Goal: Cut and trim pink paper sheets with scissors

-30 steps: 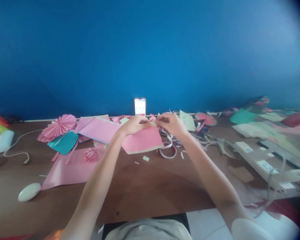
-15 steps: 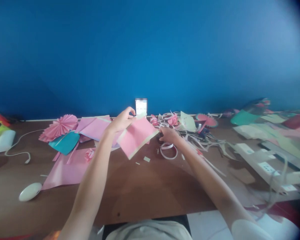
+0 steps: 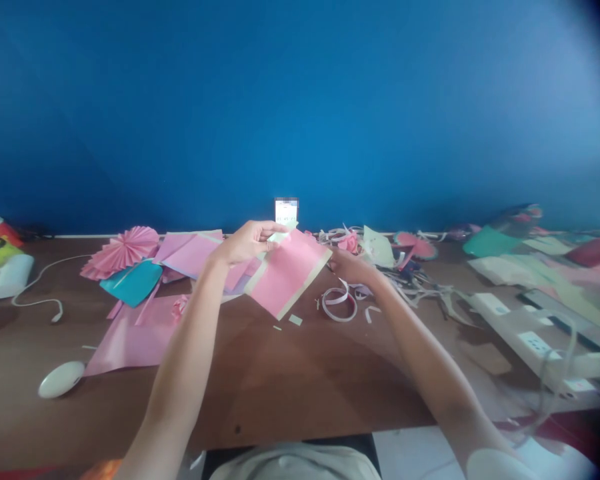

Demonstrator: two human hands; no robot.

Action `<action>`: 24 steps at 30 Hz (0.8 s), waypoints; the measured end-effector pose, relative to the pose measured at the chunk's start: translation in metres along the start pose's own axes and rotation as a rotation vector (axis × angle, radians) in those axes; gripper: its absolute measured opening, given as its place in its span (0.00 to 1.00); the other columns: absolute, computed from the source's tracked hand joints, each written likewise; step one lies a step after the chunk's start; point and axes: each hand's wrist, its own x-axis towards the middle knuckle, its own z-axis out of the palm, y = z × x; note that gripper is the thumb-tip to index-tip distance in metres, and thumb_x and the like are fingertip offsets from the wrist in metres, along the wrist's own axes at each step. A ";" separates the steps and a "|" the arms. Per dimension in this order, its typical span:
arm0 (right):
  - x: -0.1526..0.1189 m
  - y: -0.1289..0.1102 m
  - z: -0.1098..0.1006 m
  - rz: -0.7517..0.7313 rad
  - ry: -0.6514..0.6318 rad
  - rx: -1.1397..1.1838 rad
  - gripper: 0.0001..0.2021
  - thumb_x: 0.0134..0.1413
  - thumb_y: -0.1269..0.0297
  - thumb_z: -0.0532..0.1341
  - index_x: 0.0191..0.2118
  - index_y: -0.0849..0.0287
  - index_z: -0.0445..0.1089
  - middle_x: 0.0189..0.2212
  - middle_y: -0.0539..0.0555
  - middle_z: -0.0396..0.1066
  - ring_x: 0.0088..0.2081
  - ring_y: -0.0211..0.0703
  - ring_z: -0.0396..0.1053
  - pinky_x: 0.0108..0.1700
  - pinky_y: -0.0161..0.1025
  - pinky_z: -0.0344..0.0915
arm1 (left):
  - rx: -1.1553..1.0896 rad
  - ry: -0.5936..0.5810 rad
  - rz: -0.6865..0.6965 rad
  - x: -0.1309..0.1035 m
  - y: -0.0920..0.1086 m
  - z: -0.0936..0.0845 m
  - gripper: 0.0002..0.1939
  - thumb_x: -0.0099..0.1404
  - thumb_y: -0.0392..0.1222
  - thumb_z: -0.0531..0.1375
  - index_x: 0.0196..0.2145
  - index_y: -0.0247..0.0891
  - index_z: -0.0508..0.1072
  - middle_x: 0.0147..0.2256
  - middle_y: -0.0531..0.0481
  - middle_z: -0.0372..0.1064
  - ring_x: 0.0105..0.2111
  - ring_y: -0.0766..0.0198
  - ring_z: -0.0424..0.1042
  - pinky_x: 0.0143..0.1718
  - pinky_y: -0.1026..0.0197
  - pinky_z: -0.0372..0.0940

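A pink paper sheet with pale green edges point(image 3: 291, 272) hangs tilted above the brown table point(image 3: 280, 380). My left hand point(image 3: 250, 241) pinches its upper left corner between thumb and fingers. Close to the sheet's right corner is my right hand point(image 3: 349, 265), its fingers curled together; what they hold, if anything, is too small and partly hidden to name. A roll of white tape or ribbon point(image 3: 339, 305) lies just below that hand, with small pale scraps point(image 3: 295, 320) under the sheet.
Pink and purple papers point(image 3: 187, 253), a folded pink fan point(image 3: 130, 248) and a teal piece point(image 3: 133, 283) lie left. A lit phone point(image 3: 286, 210) stands against the blue wall. Ribbons and paper flowers point(image 3: 349, 242) are at the back right, a power strip point(image 3: 535, 343) farther right. A white mouse point(image 3: 61, 380) sits front left.
My left hand and the pink sheet have shifted slightly right. My right hand has also moved a little to the right, and the white roll beneath it has shifted.
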 end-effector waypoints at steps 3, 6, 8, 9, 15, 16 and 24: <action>-0.003 0.004 -0.017 -0.017 -0.034 0.214 0.22 0.52 0.73 0.52 0.53 0.57 0.66 0.32 0.53 0.72 0.32 0.41 0.67 0.33 0.36 0.62 | 0.027 -0.004 0.021 0.000 0.003 0.002 0.23 0.59 0.44 0.64 0.53 0.42 0.72 0.55 0.41 0.67 0.54 0.52 0.68 0.53 0.50 0.62; -0.004 0.006 -0.026 -0.012 0.045 0.383 0.20 0.49 0.71 0.55 0.50 0.57 0.67 0.27 0.48 0.67 0.27 0.37 0.63 0.29 0.34 0.59 | 0.033 -0.021 0.071 -0.001 0.006 0.005 0.21 0.61 0.42 0.61 0.52 0.42 0.72 0.53 0.43 0.70 0.51 0.54 0.69 0.50 0.53 0.64; -0.004 0.005 -0.029 -0.010 0.098 0.512 0.20 0.47 0.69 0.57 0.49 0.57 0.66 0.27 0.47 0.65 0.26 0.36 0.62 0.28 0.34 0.58 | 0.029 0.002 0.083 0.000 0.007 0.007 0.18 0.62 0.43 0.59 0.50 0.40 0.73 0.49 0.43 0.72 0.49 0.56 0.70 0.49 0.54 0.63; -0.005 0.004 -0.030 -0.010 0.100 0.578 0.20 0.47 0.68 0.58 0.49 0.56 0.64 0.27 0.47 0.66 0.27 0.36 0.62 0.28 0.33 0.58 | 0.034 0.026 0.083 0.001 0.007 0.009 0.16 0.63 0.44 0.59 0.48 0.39 0.74 0.47 0.44 0.72 0.48 0.56 0.70 0.48 0.55 0.63; -0.007 -0.017 -0.033 -0.046 0.065 0.664 0.20 0.50 0.60 0.63 0.49 0.57 0.65 0.30 0.49 0.68 0.28 0.36 0.63 0.29 0.33 0.60 | 0.030 0.198 0.114 0.011 0.005 0.026 0.14 0.62 0.50 0.60 0.39 0.36 0.74 0.40 0.44 0.74 0.42 0.58 0.71 0.45 0.56 0.63; -0.006 -0.020 -0.033 -0.057 0.078 0.661 0.19 0.50 0.59 0.63 0.48 0.57 0.66 0.30 0.49 0.68 0.29 0.36 0.64 0.30 0.34 0.60 | 0.018 0.212 0.128 0.012 0.005 0.028 0.14 0.62 0.49 0.61 0.39 0.36 0.74 0.41 0.45 0.74 0.42 0.59 0.71 0.45 0.56 0.63; -0.007 -0.021 -0.034 -0.108 0.085 0.685 0.17 0.51 0.61 0.63 0.48 0.57 0.67 0.34 0.52 0.72 0.35 0.40 0.69 0.34 0.35 0.65 | -0.037 0.272 0.135 0.014 0.004 0.036 0.13 0.60 0.47 0.62 0.41 0.38 0.73 0.44 0.43 0.74 0.45 0.57 0.71 0.48 0.55 0.63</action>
